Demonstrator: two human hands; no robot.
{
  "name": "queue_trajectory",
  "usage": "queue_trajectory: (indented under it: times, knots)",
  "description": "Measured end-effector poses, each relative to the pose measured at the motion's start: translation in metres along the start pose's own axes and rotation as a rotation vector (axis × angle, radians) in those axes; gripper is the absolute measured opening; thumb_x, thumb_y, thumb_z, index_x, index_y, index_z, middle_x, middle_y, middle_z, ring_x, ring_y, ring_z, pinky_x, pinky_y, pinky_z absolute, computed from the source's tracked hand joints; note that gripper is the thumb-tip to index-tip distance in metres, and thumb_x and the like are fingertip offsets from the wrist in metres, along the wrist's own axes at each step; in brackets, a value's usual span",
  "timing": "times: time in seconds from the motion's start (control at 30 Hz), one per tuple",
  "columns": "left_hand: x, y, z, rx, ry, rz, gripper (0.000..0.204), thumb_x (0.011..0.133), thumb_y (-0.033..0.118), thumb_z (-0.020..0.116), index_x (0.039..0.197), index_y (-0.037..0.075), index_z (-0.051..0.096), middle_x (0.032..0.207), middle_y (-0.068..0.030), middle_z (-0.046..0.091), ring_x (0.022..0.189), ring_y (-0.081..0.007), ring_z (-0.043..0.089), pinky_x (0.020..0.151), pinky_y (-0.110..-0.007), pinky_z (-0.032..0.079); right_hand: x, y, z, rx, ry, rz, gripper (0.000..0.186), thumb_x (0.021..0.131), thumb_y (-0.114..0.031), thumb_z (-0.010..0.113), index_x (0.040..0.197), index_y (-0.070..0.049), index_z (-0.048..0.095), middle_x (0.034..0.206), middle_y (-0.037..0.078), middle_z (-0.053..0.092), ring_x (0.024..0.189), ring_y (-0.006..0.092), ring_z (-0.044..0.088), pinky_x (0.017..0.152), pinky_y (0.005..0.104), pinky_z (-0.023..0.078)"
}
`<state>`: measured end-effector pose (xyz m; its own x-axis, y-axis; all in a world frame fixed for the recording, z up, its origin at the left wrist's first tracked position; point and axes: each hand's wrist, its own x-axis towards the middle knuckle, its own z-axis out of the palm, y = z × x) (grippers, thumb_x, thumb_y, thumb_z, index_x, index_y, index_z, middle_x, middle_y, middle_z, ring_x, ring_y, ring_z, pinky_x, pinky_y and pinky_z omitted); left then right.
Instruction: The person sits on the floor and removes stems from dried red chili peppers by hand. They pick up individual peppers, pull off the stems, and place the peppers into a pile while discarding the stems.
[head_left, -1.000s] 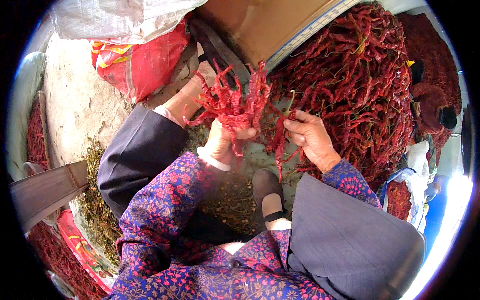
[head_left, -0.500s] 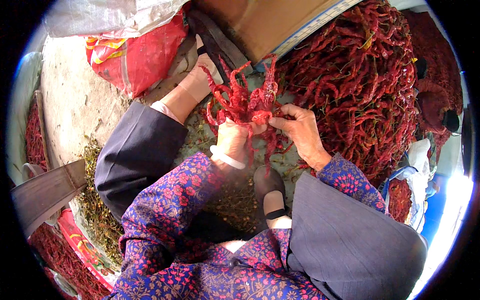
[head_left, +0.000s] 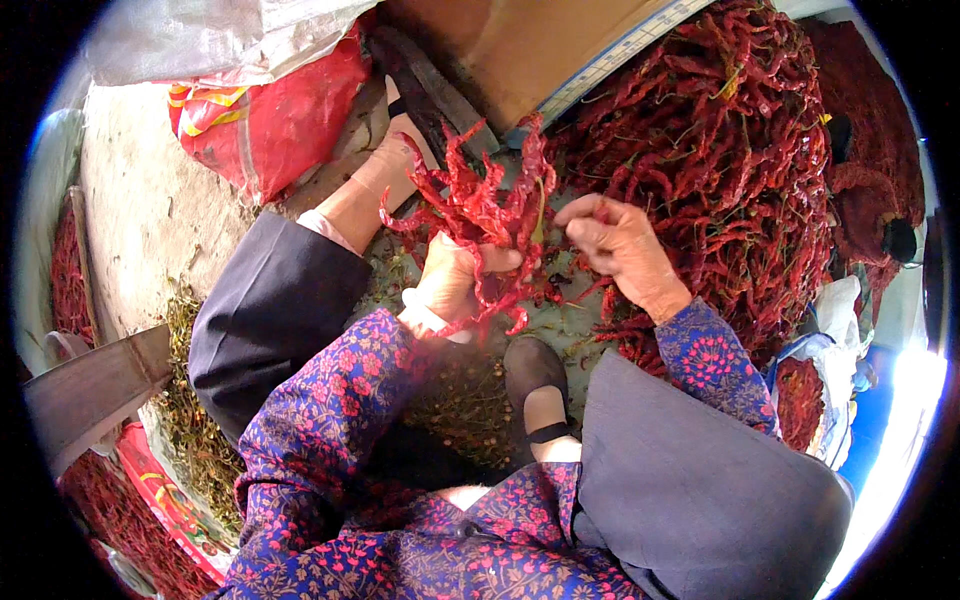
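Note:
My left hand (head_left: pixel 450 270) is closed around a spreading bunch of wrinkled red dried chillies (head_left: pixel 480 195), with a pale bangle (head_left: pixel 425 312) at its wrist. Just right of the bunch, my right hand (head_left: pixel 620 255) has its fingers curled together, slightly blurred; whatever they hold, if anything, is hidden. Beyond that hand lies a large heap of red chillies (head_left: pixel 700 150). My dark shoe (head_left: pixel 532 372) rests below the hands among scattered dry bits.
A red sack (head_left: pixel 270 130) under a white sack is upper left. Cardboard (head_left: pixel 530 45) stands at top centre, dry stems (head_left: pixel 200 420) lie left beside a grey board (head_left: pixel 95 390), and a white sack of chillies (head_left: pixel 800 400) is at right. My legs are spread around the work area.
My right hand has drawn back to the right from the bunch, where it was pinching chillies. The bunch in my left hand has shifted slightly leftward since half a second ago.

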<state>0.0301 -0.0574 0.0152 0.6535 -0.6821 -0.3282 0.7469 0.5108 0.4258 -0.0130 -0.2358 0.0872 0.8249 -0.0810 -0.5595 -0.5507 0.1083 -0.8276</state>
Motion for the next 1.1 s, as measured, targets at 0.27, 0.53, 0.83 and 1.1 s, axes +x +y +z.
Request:
queue_trajectory:
  times: [0.27,0.53,0.83,1.1]
  knots:
    - [-0.009,0.001,0.014,-0.030,-0.025,-0.021,0.045,0.063,-0.009,0.061,0.106,0.003,0.053,0.101,-0.0041,0.058,0.090,-0.0171,0.056,0.081,-0.031,0.046,-0.005,0.010,0.019,-0.201,0.097,-0.124,0.018,0.075,-0.020,0.067,0.071,-0.004,0.060,0.059,-0.006,0.049,0.053,0.0015,0.037,0.046,0.0183,0.028]
    - [-0.006,-0.011,0.000,0.049,0.029,0.010,0.041,0.063,-0.008,0.059,0.103,0.001,0.054,0.097,-0.0076,0.059,0.085,-0.0198,0.058,0.080,-0.034,0.048,-0.008,0.009,0.034,-0.240,0.174,-0.257,0.014,0.075,-0.012,0.065,0.071,-0.001,0.056,0.064,-0.003,0.053,0.062,0.0033,0.044,0.057,0.0198,0.038]
    - [-0.009,-0.005,0.011,0.034,0.030,0.015,0.044,0.062,-0.012,0.061,0.103,0.002,0.054,0.098,-0.0065,0.060,0.086,-0.0188,0.058,0.079,-0.032,0.047,-0.006,0.023,0.033,-0.290,0.222,-0.356,0.010,0.074,-0.007,0.064,0.072,-0.002,0.056,0.067,-0.002,0.053,0.066,0.0038,0.046,0.061,0.0197,0.039]
    - [-0.011,0.000,0.019,0.004,0.007,-0.010,0.045,0.061,-0.015,0.059,0.102,0.002,0.055,0.097,-0.0057,0.060,0.085,-0.0181,0.058,0.074,-0.031,0.048,-0.012,0.022,0.038,-0.045,0.239,-0.269,0.013,0.070,-0.005,0.066,0.073,-0.003,0.054,0.065,-0.002,0.052,0.054,0.0024,0.042,0.047,0.0176,0.033]
